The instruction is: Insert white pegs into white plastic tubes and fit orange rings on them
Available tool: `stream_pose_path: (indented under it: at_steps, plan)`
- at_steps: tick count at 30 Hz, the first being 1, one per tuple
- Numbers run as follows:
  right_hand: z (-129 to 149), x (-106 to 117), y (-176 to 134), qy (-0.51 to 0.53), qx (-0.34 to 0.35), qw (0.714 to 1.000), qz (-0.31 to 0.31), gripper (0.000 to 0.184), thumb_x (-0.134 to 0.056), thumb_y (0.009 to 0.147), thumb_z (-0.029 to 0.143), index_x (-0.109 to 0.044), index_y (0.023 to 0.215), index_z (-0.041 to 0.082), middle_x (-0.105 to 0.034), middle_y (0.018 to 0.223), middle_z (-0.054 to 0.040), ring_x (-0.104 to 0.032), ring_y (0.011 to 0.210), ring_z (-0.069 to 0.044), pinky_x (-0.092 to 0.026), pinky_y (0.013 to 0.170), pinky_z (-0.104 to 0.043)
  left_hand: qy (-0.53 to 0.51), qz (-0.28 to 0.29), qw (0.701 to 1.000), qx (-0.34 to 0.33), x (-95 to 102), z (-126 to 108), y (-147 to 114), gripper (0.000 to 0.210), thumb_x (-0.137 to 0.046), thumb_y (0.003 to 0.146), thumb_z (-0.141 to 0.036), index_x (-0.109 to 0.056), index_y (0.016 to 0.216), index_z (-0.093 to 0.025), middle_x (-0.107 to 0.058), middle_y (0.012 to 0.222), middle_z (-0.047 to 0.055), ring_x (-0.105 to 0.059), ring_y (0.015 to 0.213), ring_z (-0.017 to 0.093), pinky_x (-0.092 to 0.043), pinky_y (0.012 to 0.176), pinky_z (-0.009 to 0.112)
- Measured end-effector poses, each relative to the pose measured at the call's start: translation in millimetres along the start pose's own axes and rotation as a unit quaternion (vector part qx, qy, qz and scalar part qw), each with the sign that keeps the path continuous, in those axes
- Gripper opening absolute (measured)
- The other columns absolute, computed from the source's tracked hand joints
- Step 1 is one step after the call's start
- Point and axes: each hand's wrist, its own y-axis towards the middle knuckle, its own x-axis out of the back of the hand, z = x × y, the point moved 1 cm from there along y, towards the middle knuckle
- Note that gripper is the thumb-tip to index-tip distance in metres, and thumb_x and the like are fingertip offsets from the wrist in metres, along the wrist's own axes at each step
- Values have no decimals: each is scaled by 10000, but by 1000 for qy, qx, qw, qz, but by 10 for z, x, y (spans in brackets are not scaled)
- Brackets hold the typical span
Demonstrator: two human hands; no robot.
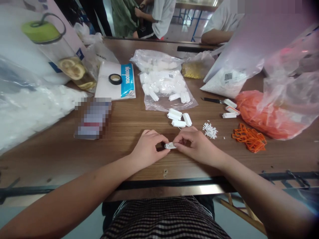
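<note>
Between my two hands, low over the brown table, is a small white plastic part (170, 145) with little openings in its upper face. My left hand (150, 147) pinches its left end between thumb and fingers. At the other end, the thumb and fingertips of my right hand (195, 144) are closed on it; whether they also hold a tinier piece is hidden. Several white plastic housings (178, 123) lie just beyond my hands. A small heap of tiny white pegs (210, 130) is to the right, and farther right lie orange plastic strips (249, 137).
Bags of white parts (163, 83) and yellow pieces (196, 68) stand at the back. An orange-filled bag (269, 116) and black tweezers (211, 100) are at right. Leftward are a notebook (104, 89), black tape roll (115, 79) and bottle (72, 68). People are beyond the table.
</note>
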Motion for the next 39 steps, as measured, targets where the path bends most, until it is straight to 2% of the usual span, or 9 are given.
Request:
stream_pose_path:
  at_steps: [4, 10, 18, 22, 27, 31, 39]
  plan:
    - [-11, -139, 38, -21, 24, 1000, -1, 101, -602, 890, 243, -652, 804, 226, -669, 758, 20, -590, 751, -137, -395, 872, -371, 6, -7, 1000, -6, -12, 8, -3, 94, -718, 816, -324, -669, 843, -248, -707, 807, -30, -611, 824, 190, -399, 881, 394]
    - [-39, -160, 26, -69, 37, 997, 0, 82, -594, 893, 215, -644, 829, 230, -652, 766, 15, -570, 785, -160, -375, 869, -367, 10, -4, 1000, -10, 3, -2, 5, 104, -723, 816, -318, -666, 855, -240, -702, 790, -32, -610, 819, 188, -394, 869, 392]
    - [50, -161, 27, -163, 108, 981, -2, 202, -495, 936, 204, -674, 843, 213, -661, 792, -28, -550, 771, -184, -355, 820, -387, 2, 1, 1000, -4, 1, 16, -2, 118, -741, 790, -297, -668, 867, -244, -717, 832, -30, -615, 853, 198, -386, 889, 403]
    - [69, -203, -27, -256, 159, 953, -18, 246, -463, 948, 209, -680, 833, 205, -642, 770, -43, -512, 775, -198, -355, 822, -396, -3, -8, 1000, -9, -10, 34, -13, 152, -760, 770, -281, -678, 889, -234, -717, 838, -29, -615, 850, 189, -386, 882, 396]
    - [87, -340, -84, -333, 231, 909, -95, 225, -512, 927, 189, -680, 782, 156, -592, 710, -44, -456, 749, -188, -350, 804, -389, 2, -3, 1000, 0, -1, 18, -2, 142, -758, 745, -219, -693, 870, -226, -702, 816, -25, -618, 835, 184, -389, 867, 390]
    - [125, -400, -105, -349, 227, 901, -121, 241, -537, 909, 184, -661, 706, 148, -569, 685, -36, -428, 732, -183, -348, 790, -376, 7, 7, 1000, 8, 5, 16, 8, 142, -756, 736, -199, -704, 863, -235, -684, 809, -18, -615, 838, 190, -392, 857, 389]
    - [113, -417, -162, -334, 170, 919, -119, 248, -496, 936, 234, -678, 796, 139, -584, 749, -43, -450, 778, -191, -339, 800, -377, 20, 9, 1000, 15, 2, 25, 4, 139, -745, 734, -190, -708, 854, -250, -678, 819, -22, -607, 826, 192, -395, 857, 392]
